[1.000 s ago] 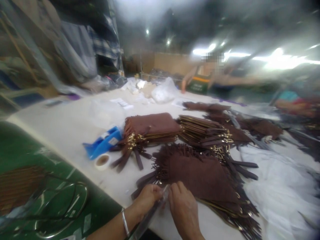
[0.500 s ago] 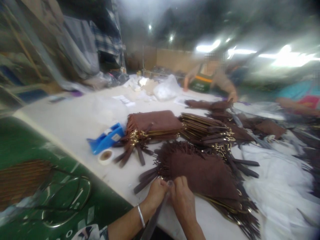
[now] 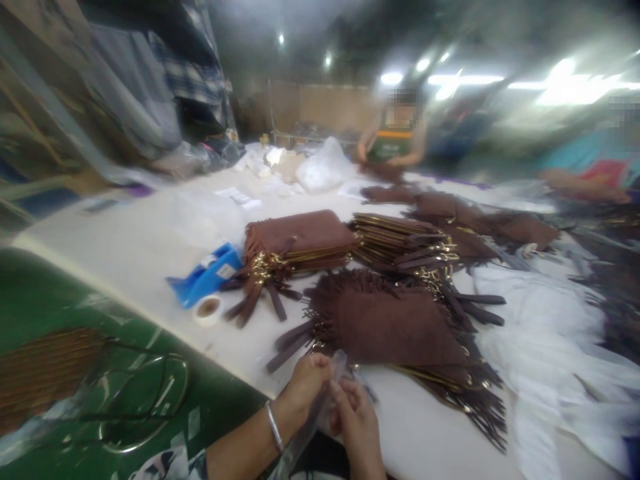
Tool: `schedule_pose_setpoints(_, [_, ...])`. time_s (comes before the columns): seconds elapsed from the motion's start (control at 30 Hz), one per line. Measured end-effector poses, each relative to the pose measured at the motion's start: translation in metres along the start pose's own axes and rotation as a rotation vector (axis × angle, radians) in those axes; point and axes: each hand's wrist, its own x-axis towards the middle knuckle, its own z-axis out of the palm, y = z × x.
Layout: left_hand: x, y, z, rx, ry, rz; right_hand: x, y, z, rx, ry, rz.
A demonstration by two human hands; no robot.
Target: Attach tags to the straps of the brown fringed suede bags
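Note:
My left hand (image 3: 306, 383) and my right hand (image 3: 353, 411) are close together at the near edge of the white table (image 3: 135, 247). Both are closed on a clear plastic sleeve (image 3: 313, 417) that runs down between them toward my lap. A silver bangle (image 3: 273, 425) sits on my left wrist. Just beyond my hands lies a spread stack of brown fringed suede pouches (image 3: 395, 327) with dark straps and gold hardware.
Two more stacks of brown pouches (image 3: 300, 240) (image 3: 400, 243) lie further back. A blue tape dispenser (image 3: 205, 280) and a tape roll (image 3: 207, 309) sit to the left. White plastic bags (image 3: 540, 333) cover the right. Other people (image 3: 395, 137) work at the far side. Green floor (image 3: 60, 313) lies left.
My hands have drawn back from the pouch stack toward me, and the clear plastic sleeve is now lifted between them. The view has shifted slightly.

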Motion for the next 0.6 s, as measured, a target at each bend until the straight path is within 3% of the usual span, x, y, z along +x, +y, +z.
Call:
schedule_pose_setpoints(0.13, [-0.006, -0.001, 0.000, -0.045, -0.016, -0.015, 0.006, 0.011, 0.002, 0.119, 0.002, 0.027])
schedule_pose_setpoints(0.3, [-0.019, -0.008, -0.008, -0.170, -0.085, -0.059, 0.005, 0.004, 0.000, 0.163, 0.025, 0.069])
schedule_pose_setpoints(0.5, [-0.025, -0.017, -0.009, -0.142, 0.069, -0.081, 0.001, -0.004, -0.001, 0.041, 0.067, 0.044])
schedule_pose_setpoints(0.6, [-0.021, -0.017, -0.004, -0.079, 0.122, -0.016, -0.002, -0.006, -0.002, -0.137, 0.130, -0.031])
